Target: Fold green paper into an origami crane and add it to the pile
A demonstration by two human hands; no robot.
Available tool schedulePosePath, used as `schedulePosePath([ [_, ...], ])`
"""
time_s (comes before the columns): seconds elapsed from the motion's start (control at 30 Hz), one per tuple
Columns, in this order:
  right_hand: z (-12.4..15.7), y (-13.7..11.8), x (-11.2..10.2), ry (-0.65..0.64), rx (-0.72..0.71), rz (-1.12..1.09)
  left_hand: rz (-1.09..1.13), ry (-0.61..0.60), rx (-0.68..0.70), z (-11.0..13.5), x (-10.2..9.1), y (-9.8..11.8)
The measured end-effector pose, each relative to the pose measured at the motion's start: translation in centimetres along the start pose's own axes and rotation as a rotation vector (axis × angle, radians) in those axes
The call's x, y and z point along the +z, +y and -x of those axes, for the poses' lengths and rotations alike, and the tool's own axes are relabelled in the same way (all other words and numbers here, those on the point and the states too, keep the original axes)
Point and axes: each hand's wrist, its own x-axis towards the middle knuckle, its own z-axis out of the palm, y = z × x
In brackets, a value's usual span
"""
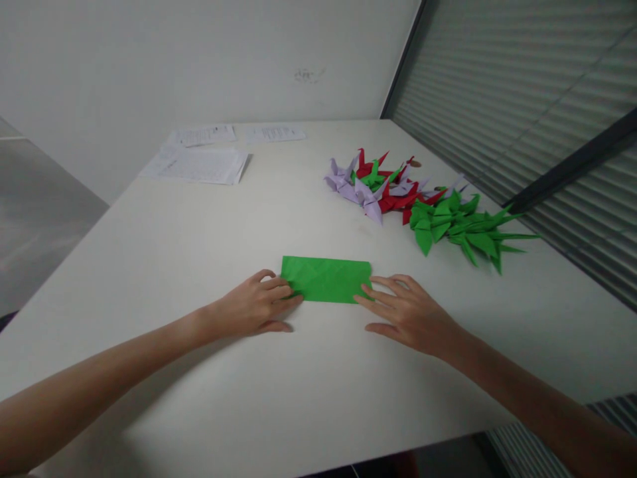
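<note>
A green sheet of paper (326, 279), folded into a flat rectangle, lies on the white table (209, 392) in front of me. My left hand (263, 302) rests at its left end, with fingertips touching the lower left corner and the thumb apart on the table. At the other end, my right hand (403, 312) has its fingers spread, the tips on the paper's right edge. Neither hand is wrapped round anything. Some of the left fingers are bent, and the paper's corners are partly hidden under the fingertips.
Folded paper cranes lie in a pile at the right: purple ones (369, 198), red ones (398, 201) and green ones (462, 226). Printed sheets (199, 164) lie at the back left. A wall (223, 60) stands behind the table, and window blinds (522, 86) run along the right.
</note>
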Motion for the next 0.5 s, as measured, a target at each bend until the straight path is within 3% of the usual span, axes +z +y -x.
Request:
schedulePosePath([
  [0.3, 0.3, -0.6, 0.5, -0.001, 0.032, 0.048, 0.015, 0.01, 0.061, -0.7, -0.1, -0.4],
  [0.5, 0.0, -0.9, 0.4, -0.006, 0.047, 0.043, 0.137, 0.029, 0.097, -2.7, -0.2, -0.4],
])
